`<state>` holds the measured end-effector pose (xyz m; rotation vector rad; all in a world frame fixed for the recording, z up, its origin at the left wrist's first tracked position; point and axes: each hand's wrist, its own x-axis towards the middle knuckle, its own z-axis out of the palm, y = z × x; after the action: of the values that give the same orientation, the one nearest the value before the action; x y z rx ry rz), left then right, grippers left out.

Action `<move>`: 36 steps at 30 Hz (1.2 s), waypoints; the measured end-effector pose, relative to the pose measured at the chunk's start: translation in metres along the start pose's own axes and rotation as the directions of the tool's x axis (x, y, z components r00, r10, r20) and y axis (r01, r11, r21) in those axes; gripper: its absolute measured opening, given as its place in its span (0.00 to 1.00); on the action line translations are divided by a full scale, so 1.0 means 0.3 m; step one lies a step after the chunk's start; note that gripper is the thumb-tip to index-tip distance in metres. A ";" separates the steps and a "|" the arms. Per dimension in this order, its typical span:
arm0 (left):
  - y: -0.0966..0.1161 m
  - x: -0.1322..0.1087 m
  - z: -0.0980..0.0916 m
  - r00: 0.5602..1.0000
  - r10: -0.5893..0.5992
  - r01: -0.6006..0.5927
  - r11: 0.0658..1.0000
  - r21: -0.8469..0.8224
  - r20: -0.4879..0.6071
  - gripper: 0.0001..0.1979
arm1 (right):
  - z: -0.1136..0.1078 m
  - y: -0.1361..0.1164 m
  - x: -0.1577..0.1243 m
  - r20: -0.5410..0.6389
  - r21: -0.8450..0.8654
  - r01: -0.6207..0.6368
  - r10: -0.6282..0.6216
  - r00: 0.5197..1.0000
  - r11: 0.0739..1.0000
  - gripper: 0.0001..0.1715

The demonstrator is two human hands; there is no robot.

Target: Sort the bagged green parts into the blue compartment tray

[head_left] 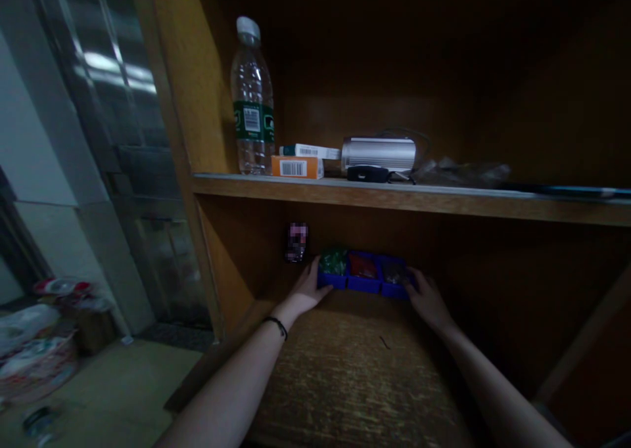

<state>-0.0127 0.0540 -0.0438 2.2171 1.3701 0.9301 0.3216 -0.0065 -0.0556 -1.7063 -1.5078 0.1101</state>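
Three small blue storage bins [363, 284] sit in a row towards the back of the lower wooden compartment. The left bin holds a green packet [333, 262], the middle one a red packet [363, 266], and the right one a dark packet [393, 272]. At the left end of the row, my left hand [309, 286] grips the outer bin, its thumb along the front. My right hand [426, 295] holds the opposite end, fingers bent against the right bin. The undersides of the bins are hidden.
On the shelf [315, 188] above stand a plastic bottle [253, 100], an orange box [296, 167], a silver cylindrical device [378, 154] and a crumpled plastic bag [461, 171]. A pixelated dark item [296, 242] is left of the bins. A filled basket [42, 369] stands on the floor.
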 end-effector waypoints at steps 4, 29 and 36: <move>0.001 0.004 0.009 1.000 -0.002 0.002 0.999 0.047 0.000 0.46 | -0.009 -0.012 -0.007 0.028 -0.001 0.001 -0.001 1.000 1.000 0.29; 0.004 0.014 0.020 0.995 0.098 -0.093 0.987 -0.131 0.032 0.48 | -0.024 0.029 -0.010 0.056 0.023 0.054 -0.055 0.997 0.998 0.31; 0.010 -0.006 0.002 0.996 0.073 -0.064 0.988 -0.144 0.058 0.45 | -0.042 -0.006 -0.033 0.061 0.053 0.009 -0.012 0.998 0.999 0.32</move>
<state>-0.0108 0.0510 -0.0432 2.1787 1.1691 0.9416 0.3246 -0.0216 -0.0508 -1.6670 -1.5447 0.1961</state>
